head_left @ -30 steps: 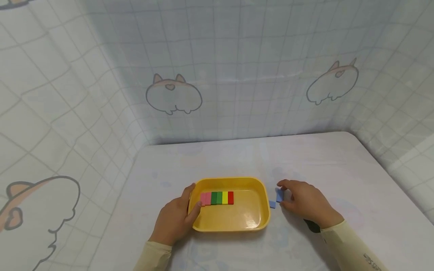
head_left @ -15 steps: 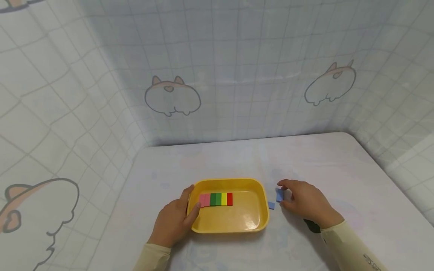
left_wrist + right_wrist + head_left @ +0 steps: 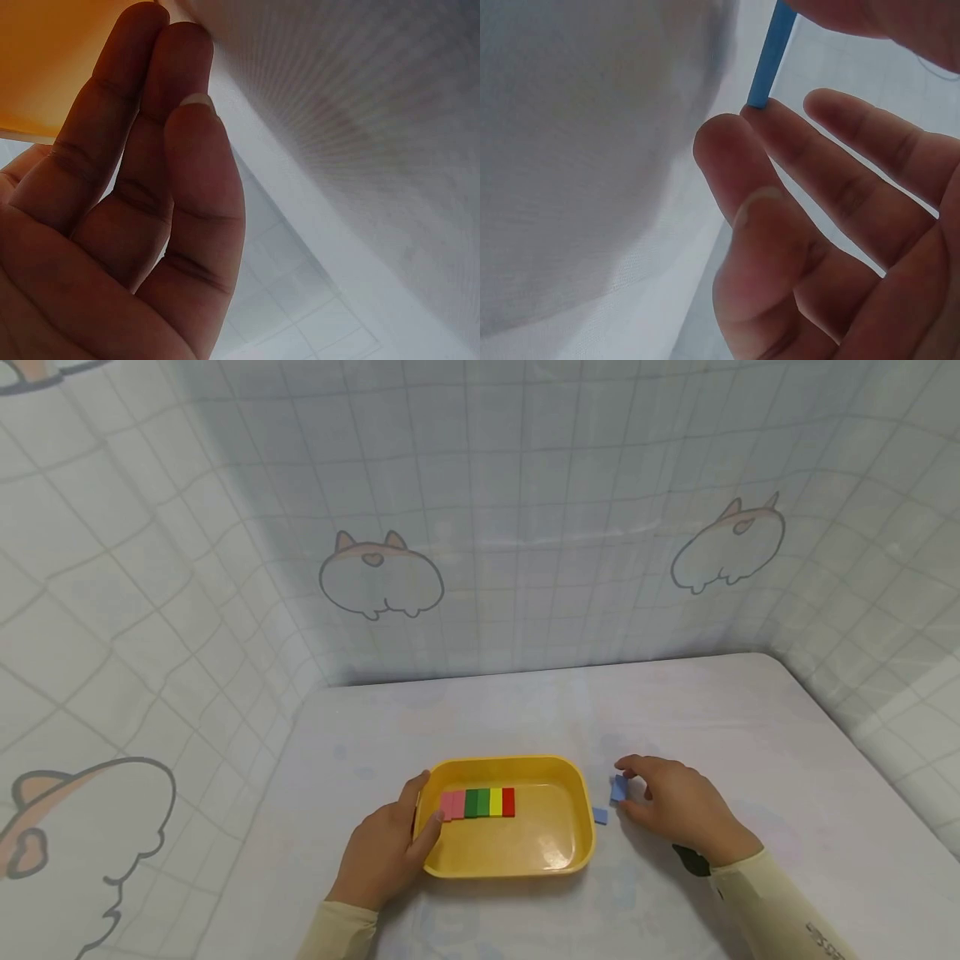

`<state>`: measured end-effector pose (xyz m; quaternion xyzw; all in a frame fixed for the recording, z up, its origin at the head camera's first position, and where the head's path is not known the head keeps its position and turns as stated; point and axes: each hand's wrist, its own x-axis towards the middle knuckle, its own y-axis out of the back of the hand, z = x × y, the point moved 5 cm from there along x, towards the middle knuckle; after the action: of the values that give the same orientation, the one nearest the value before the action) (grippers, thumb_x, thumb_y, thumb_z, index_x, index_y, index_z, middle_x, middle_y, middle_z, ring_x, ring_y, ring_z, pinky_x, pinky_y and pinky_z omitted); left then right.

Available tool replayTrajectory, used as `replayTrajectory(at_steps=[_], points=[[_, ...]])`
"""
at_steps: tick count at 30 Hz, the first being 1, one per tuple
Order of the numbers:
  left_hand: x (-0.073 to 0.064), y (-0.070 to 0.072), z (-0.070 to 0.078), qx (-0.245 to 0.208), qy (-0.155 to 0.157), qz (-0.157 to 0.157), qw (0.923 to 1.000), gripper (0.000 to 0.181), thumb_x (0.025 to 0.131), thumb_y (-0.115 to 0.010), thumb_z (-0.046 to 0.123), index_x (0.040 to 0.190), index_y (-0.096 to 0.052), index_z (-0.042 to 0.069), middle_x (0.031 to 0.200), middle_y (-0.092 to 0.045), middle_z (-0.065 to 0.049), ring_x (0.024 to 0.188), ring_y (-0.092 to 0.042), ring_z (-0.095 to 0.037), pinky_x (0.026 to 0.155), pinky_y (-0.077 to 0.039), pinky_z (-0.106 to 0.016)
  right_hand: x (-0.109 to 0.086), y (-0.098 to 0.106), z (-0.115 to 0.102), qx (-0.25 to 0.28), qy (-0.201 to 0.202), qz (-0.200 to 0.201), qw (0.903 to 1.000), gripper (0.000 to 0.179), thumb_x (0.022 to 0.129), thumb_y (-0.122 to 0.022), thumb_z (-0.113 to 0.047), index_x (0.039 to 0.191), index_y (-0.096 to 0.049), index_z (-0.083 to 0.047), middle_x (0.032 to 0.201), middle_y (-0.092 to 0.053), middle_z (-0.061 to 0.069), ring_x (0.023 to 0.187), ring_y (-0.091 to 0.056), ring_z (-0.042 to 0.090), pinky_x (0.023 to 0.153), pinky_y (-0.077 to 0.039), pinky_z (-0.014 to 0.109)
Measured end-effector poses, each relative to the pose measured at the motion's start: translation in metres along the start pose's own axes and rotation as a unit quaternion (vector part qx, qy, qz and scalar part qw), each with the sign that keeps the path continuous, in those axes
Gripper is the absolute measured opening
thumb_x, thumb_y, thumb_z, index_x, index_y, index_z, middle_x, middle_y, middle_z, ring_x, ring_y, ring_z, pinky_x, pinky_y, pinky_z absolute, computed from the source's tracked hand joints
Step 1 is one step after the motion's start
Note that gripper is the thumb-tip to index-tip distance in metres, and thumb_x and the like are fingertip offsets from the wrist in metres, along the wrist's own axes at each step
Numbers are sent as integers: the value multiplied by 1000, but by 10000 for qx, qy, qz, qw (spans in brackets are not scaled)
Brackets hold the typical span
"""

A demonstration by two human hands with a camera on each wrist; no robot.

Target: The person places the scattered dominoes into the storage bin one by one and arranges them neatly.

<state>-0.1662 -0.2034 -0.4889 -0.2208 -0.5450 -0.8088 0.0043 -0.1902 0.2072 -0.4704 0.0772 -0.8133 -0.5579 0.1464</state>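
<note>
My left hand [image 3: 385, 849] grips the left side of a shallow yellow tray [image 3: 517, 866], thumb over the rim and fingers along the outside. Inside the tray runs a row of small flat tiles: pink tiles [image 3: 453, 805], green tiles [image 3: 477, 802], a yellow tile [image 3: 496, 802] and a red tile [image 3: 508, 802]. To the right of the tray, my right hand [image 3: 678, 806] pinches a light blue tile [image 3: 618, 788] by its ends. Edge-on, the blue tile [image 3: 771, 56] spans from thumb to fingertip in the right wrist view.
Another blue tile [image 3: 600, 815] lies against the tray's right outer side. Under my right wrist a dark object [image 3: 691, 861] shows partly. A pale cloth covers the table [image 3: 540, 710], and a grid-patterned curtain [image 3: 525, 552] stands behind it and along both sides.
The pinched blue tile has risen and tilted slightly with my right fingertips. My left hand keeps its hold on the tray, and the view has shifted a little.
</note>
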Motion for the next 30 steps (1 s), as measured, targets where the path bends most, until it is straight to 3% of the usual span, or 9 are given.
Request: replayTrajectory(at_steps=[13,30], points=[[-1,3,1,-12,-57,71,10000,62,104,-57,56,154,-49,21,79,-67,1,71,-65,-17,66,-55,-43,-1,6,-6,-127,163,200,9996,46,86,-84,-32,128,-72,-16,110,-74,-5,72,-57,4,63,-51,31],[-4,5,3,-49,-15,3,10000,61,104,-59,54,154,-50,21,76,-65,3,69,-64,-16,65,-55,-42,4,33,-40,-449,820,818,9923,48,87,-83,-32,129,-70,-14,120,-74,0,74,-68,8,62,-56,31]])
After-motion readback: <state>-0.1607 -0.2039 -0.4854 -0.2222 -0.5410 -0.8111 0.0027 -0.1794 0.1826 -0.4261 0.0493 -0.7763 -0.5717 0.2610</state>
